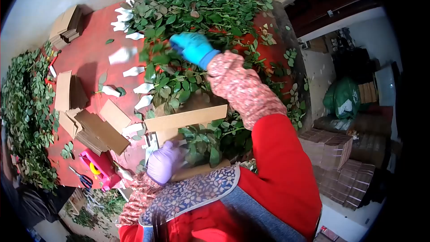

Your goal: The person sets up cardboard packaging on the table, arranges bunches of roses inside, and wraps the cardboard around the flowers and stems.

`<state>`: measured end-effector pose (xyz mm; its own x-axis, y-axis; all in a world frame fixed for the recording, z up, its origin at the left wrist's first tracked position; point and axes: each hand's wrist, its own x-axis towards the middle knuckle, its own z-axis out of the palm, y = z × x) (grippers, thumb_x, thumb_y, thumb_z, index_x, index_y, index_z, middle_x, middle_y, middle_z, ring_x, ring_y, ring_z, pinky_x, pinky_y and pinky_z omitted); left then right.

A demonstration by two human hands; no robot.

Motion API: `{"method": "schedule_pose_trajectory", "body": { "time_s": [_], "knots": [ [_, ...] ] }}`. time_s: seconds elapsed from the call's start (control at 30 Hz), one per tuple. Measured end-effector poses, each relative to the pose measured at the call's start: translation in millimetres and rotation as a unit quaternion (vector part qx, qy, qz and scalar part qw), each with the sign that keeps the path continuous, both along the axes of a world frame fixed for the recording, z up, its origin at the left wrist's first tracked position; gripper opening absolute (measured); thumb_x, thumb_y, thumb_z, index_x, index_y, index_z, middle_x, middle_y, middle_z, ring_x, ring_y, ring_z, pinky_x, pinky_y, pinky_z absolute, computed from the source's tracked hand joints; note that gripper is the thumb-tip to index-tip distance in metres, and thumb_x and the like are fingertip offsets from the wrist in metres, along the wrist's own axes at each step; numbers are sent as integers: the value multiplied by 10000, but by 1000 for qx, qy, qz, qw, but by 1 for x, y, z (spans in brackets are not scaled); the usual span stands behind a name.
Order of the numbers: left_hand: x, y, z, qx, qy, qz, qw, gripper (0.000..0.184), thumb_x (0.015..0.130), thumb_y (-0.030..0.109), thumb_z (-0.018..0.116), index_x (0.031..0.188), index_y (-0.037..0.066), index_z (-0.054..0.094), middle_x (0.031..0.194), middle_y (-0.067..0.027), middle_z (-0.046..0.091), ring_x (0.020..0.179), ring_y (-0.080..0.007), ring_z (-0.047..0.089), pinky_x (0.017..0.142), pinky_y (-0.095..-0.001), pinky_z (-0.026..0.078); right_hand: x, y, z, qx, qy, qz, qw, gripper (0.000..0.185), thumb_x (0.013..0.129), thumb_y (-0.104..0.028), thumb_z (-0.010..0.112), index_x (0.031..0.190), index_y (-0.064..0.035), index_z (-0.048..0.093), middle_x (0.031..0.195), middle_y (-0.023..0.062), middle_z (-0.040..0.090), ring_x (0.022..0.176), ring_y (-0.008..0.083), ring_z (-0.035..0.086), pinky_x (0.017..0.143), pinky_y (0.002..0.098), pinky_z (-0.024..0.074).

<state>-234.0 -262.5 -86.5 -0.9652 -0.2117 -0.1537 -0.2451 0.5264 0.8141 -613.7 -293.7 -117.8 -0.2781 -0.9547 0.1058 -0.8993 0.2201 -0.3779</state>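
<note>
My right hand (192,48), in a blue glove, reaches over the leafy stems with its fingers curled. A white-sleeved rose (123,55), blurred by motion, extends leftward from it, and the stem seems to be in the grip. My left hand (162,165), in a purple glove, is closed close to my body. It is beside a cardboard box (188,117) with leafy stems in it, and what its fingers hold is hidden. More white-sleeved roses (143,88) lie in a column, heads to the left. A larger pile of rose stems (201,6) covers the far side.
Folded cardboard pieces (101,132) stand on the red table (89,31). Scissors (83,178) and a pink tape dispenser (101,170) lie near the front left edge. Greenery (27,107) lines the left side. Stacked cardboard (331,161) and a green bag (342,98) are at the right.
</note>
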Motion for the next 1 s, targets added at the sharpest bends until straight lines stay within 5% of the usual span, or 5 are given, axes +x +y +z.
{"method": "schedule_pose_trajectory", "body": {
  "time_s": [0.3, 0.37, 0.53, 0.63, 1.0],
  "knots": [
    [-1, -4, 9, -111, 35, -67, 991, 328, 876, 131, 637, 1177, 20, 568, 955, -116, 616, 823, -224, 662, 686, -315, 543, -9, 43, 113, -385, -161, -4, 909, 468, 826, 130, 514, 1246, -56, 598, 1055, 117, 690, 899, 217, 671, 745, 336, 554],
    [-3, 5, 9, 554, -145, 269, 774, 294, 951, 159, 586, 1202, 7, 564, 960, -84, 612, 873, -190, 650, 724, -324, 549, 3, 52, 136, -364, -123, -7, 923, 437, 825, 100, 539, 1234, -43, 597, 1037, 142, 678, 889, 253, 673, 751, 338, 552],
    [-2, 5, 9, 424, -142, 207, 870, 280, 974, 179, 520, 1215, 45, 565, 901, -59, 637, 787, -107, 643, 623, -279, 581, 19, 63, 130, -187, 131, 21, 973, 374, 797, 1, 632, 1159, -91, 631, 952, 145, 657, 856, 338, 638, 750, 419, 525],
    [9, -5, -8, -30, -2, -25, 999, 264, 980, 171, 510, 1217, 83, 584, 1030, -55, 671, 845, -114, 685, 620, -273, 580, 33, 93, 123, -132, 100, 16, 986, 271, 799, -32, 670, 1066, -76, 648, 842, 108, 623, 765, 334, 606, 649, 413, 486],
    [9, 1, 9, 155, -40, 141, 977, 225, 861, 126, 609, 1069, 72, 676, 900, -120, 639, 731, -241, 640, 586, -349, 513, 162, 202, 101, 79, 134, 89, 984, 311, 756, -108, 673, 1067, -104, 671, 854, 63, 563, 784, 265, 565, 682, 410, 446]
  ]
}}
